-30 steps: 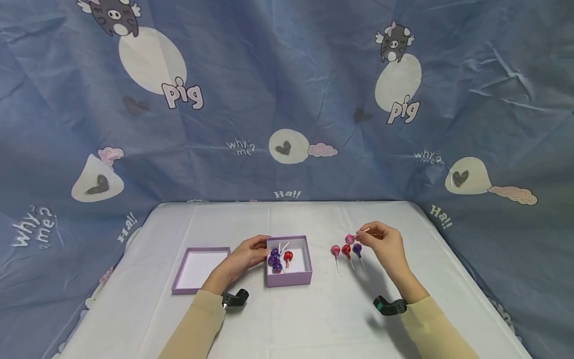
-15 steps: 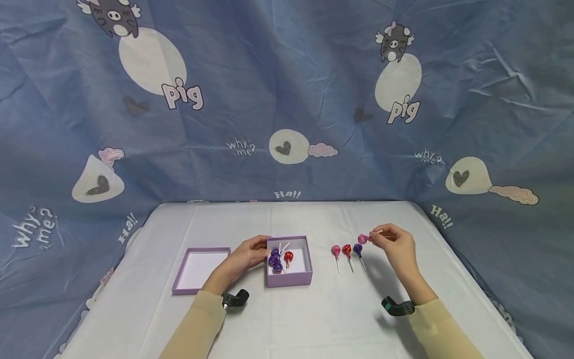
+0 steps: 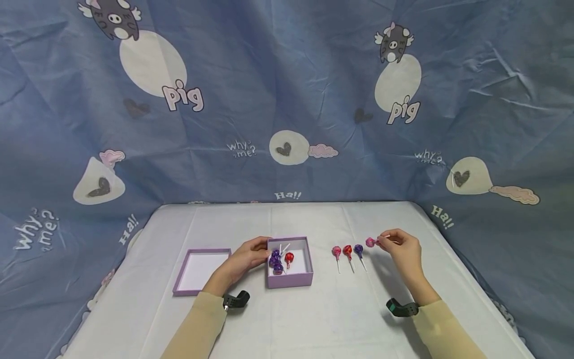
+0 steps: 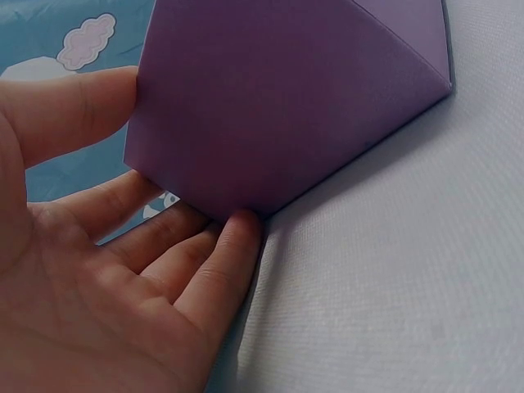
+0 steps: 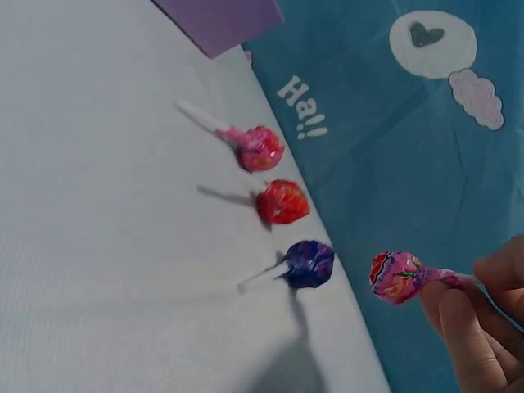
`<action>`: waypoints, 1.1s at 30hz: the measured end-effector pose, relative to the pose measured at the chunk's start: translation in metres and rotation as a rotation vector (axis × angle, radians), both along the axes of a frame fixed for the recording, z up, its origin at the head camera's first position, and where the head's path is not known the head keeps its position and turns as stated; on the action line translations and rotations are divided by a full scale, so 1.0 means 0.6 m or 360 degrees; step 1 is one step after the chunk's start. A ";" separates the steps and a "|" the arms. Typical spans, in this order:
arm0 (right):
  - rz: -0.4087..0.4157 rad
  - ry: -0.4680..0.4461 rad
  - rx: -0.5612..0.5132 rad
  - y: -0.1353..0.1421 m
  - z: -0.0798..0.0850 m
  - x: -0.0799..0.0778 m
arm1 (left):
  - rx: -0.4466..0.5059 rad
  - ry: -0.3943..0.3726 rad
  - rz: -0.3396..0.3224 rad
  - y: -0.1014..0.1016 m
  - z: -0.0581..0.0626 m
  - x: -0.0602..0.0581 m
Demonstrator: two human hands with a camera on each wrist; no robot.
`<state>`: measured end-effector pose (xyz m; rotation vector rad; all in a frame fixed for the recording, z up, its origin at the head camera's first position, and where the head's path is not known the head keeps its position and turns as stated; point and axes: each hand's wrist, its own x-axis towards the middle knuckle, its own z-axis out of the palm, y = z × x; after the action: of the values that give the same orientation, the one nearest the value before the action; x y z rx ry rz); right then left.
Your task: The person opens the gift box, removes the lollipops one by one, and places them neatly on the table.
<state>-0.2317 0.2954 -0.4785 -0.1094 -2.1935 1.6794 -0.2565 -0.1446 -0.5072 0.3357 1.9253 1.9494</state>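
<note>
My right hand (image 3: 405, 254) pinches a pink-wrapped lollipop (image 3: 369, 242) by its stick, the candy end pointing left. Left of it, three lollipops lie in a row with sticks toward me: pink (image 3: 337, 251), red (image 3: 347, 250) and purple (image 3: 358, 249). In the right wrist view the held lollipop (image 5: 396, 277) is beside the purple one (image 5: 309, 264). My left hand (image 3: 244, 260) holds the back left corner of a purple box (image 3: 289, 280), thumb and fingers against its walls in the left wrist view. Several purple lollipops (image 3: 275, 260) and a red one (image 3: 289, 257) lie inside.
A shallow purple lid (image 3: 203, 271) lies left of the box, beside my left forearm. White cloth (image 3: 314, 324) covers the table. A blue printed curtain (image 3: 287, 99) rises behind the table's back edge.
My right hand has moved right with the pink lollipop, from above the lying row to the right of the purple one. The left hand and box have stayed in place.
</note>
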 end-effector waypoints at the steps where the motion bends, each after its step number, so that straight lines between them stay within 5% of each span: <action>1: -0.0009 -0.0017 0.0006 0.001 -0.002 0.000 | 0.0000 0.0001 0.0000 0.000 -0.001 0.000; 23: -0.0197 -0.0200 0.0407 0.014 -0.041 -0.006 | 0.0015 0.0002 -0.0008 -0.002 -0.006 -0.005; 33: -0.0107 -0.0285 0.0492 0.014 -0.050 -0.001 | 0.0024 0.0000 -0.0006 -0.001 -0.006 -0.004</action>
<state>-0.2322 0.3036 -0.5082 -0.2559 -2.5229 1.3206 -0.2587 -0.1451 -0.5111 0.3431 1.9091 1.9627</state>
